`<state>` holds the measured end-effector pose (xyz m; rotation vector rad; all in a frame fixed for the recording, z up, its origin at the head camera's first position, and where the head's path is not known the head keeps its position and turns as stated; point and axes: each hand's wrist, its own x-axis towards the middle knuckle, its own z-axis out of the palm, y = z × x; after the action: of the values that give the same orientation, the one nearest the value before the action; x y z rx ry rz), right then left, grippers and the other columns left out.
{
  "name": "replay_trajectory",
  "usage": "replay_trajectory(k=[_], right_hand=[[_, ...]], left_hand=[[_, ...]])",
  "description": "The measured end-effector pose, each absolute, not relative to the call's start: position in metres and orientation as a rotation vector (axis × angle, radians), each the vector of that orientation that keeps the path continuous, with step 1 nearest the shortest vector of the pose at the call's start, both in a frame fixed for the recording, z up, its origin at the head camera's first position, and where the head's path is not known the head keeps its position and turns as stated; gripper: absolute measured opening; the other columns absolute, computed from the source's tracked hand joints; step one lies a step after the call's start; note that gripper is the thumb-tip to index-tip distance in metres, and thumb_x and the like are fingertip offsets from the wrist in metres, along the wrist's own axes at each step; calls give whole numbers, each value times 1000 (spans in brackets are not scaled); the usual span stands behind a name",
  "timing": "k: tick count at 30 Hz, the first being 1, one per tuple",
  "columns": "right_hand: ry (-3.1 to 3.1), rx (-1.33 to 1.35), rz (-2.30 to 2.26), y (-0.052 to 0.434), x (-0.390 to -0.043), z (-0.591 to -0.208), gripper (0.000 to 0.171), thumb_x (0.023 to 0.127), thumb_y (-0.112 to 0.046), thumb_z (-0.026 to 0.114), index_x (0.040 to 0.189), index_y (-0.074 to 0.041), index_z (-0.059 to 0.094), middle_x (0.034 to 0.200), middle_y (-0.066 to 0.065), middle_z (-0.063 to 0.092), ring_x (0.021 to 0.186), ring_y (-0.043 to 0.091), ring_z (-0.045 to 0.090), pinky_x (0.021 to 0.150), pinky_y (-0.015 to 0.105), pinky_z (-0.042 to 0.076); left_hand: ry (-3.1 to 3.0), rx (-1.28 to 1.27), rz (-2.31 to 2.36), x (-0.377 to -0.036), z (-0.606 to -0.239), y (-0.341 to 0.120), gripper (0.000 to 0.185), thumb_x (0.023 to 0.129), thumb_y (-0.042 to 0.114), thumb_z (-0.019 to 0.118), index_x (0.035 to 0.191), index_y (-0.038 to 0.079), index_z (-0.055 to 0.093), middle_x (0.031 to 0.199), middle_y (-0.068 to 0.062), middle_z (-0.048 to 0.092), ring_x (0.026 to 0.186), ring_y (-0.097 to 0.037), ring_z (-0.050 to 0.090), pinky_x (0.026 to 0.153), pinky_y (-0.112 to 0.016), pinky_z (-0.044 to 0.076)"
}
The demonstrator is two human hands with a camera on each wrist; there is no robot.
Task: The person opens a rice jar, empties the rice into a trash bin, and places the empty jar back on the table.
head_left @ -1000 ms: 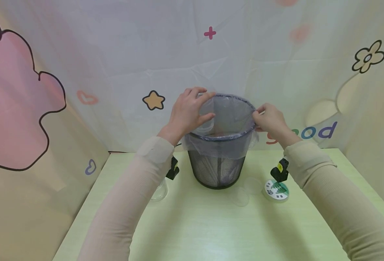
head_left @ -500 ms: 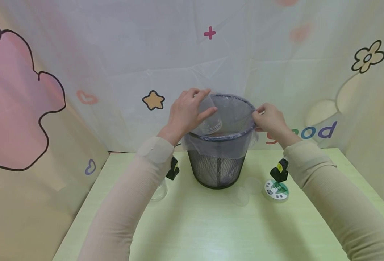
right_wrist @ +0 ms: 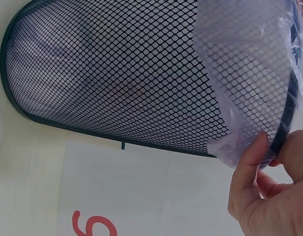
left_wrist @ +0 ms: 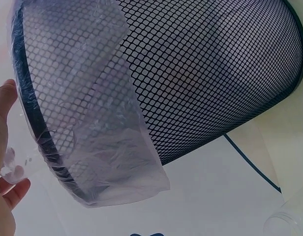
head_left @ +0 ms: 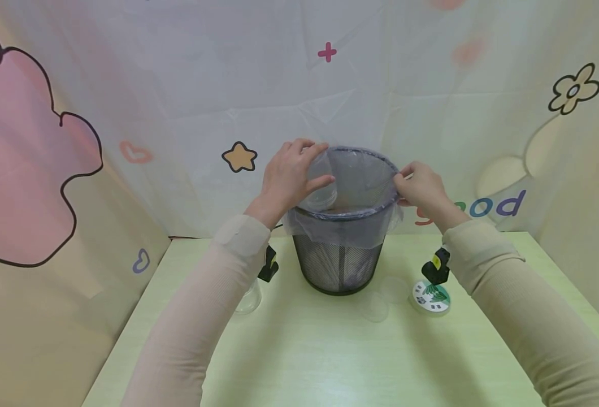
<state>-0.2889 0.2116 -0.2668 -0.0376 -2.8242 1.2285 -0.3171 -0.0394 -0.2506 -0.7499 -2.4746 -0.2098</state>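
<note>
A black mesh wastebasket (head_left: pixel 341 265) stands upright on the table. A translucent bag (head_left: pixel 344 233) lines it, folded out over the rim. At the rim's left side my left hand (head_left: pixel 288 176) grips a clear plastic cup (head_left: pixel 326 189), tilted over the basket's mouth; its lower end is inside the rim. In the left wrist view the thumb (left_wrist: pixel 5 98) is beside the rim, and the cup is mostly out of sight. On the opposite side, my right hand (head_left: pixel 424 183) pinches the bag-covered rim between thumb and fingers, clearly seen in the right wrist view (right_wrist: pixel 269 191).
Right of the basket lies a round container with a green and white label (head_left: pixel 432 297). Two clear discs (head_left: pixel 373 307) lie flat near the basket's base. A clear round container (head_left: pixel 250 299) is partly hidden by the left forearm. A printed cloth (head_left: pixel 192 85) hangs behind the table.
The cup's lower end swung right into the basket's mouth half a second ago, then came back left a little. The right hand has kept its place on the rim.
</note>
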Motion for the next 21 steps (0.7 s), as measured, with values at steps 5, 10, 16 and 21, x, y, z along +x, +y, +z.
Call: replay_trajectory(k=[5,10,16,21], right_hand=[[-2826,-36,1222,211,-289,-268,39,92,-23,37,118,5,42,103,22,53,66,10,63,67,30,55],[-2828,-38,1224,211,-289,-268,39,92,-23,37,119,5,42,104,22,53,66,10,63,67,29,55],[-2828,-34,1217,211,-289,-268,39,92,-24,37,118,5,42,103,22,54,66,11,63,68,31,55],[-2831,-34,1214,212,-289,-267,39,93,-24,36,118,5,42,104,22,54,69,13,65,71,33,54]], left_hand=[[-2463,-771,-220,-318,-252,-40,63,80,49,64,135,23,45,130,-5,47,114,-24,47,86,-35,46],[-2460,-789,-281,-317,-254,-44,65,78,48,67,134,24,45,126,-6,46,113,-24,45,75,-33,49],[-2477,-759,-395,-314,-258,-52,62,75,44,72,127,20,49,123,-5,41,112,-24,42,67,-32,49],[-2464,-693,-480,-312,-265,-59,62,73,44,74,121,13,49,127,-5,40,109,-23,44,70,-32,49]])
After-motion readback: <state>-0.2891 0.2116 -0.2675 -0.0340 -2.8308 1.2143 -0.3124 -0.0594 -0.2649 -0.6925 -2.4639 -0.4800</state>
